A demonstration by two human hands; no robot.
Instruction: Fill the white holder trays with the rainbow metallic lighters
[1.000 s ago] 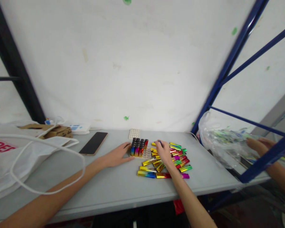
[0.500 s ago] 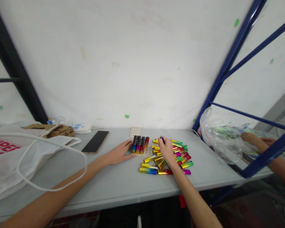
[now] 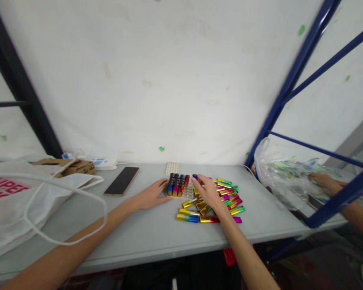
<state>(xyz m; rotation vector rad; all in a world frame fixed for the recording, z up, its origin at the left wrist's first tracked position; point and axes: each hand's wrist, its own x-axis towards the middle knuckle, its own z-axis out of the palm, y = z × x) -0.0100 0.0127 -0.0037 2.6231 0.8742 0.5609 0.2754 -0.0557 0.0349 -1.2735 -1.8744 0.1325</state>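
My left hand point(image 3: 153, 194) rests on the table, thumb and fingers spread, at the left edge of a pale tray with round pockets point(image 3: 187, 193). Shiny rainbow-coloured lighters point(image 3: 175, 187) stand upright in the tray's left part, black tops up. Over the tray's right side, my right hand point(image 3: 207, 189) pinches an upright lighter point(image 3: 195, 177) with a dark blue end; its lower part is partly hidden by the fingers. Beneath and right of that hand lies a loose pile of metallic lighters point(image 3: 236, 201) in yellow, red, green and purple.
A second pocketed tray point(image 3: 172, 168) lies behind, by the wall. On the left are a phone point(image 3: 122, 181), a white plastic bag point(image 3: 27, 201), cardboard point(image 3: 75, 166) and a white cable point(image 3: 106, 209). A blue metal frame point(image 3: 278, 104) and clear bag point(image 3: 278, 181) stand right, near another person's hand point(image 3: 322, 180).
My right hand has moved left from the pile to the tray with the lighter in its fingers. My left hand has stayed at the tray's left edge.
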